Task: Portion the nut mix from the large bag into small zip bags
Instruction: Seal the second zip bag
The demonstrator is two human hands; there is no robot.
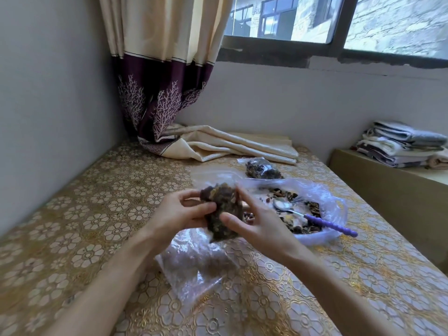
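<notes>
Lying nearest, just below both hands on the gold-patterned tablecloth (101, 214), is a clear zip bag (194, 267) that looks mostly flat, though it's blurry so hard to say what's in it. Above it, held up off the table between the hands, is a small zip bag (221, 212) stuffed with dark nut mix. Left hand (179, 212) grips its left side, thumb and fingers curled round it. Right hand (252, 221) pinches the top right edge, other fingers loosely spread. Just past the right hand sits the large bag (322, 197), open, with leftover mix and a purple-handled spoon (315, 218) in it. Beyond that, another filled small bag (261, 169), then a folded curtain (230, 144).
</notes>
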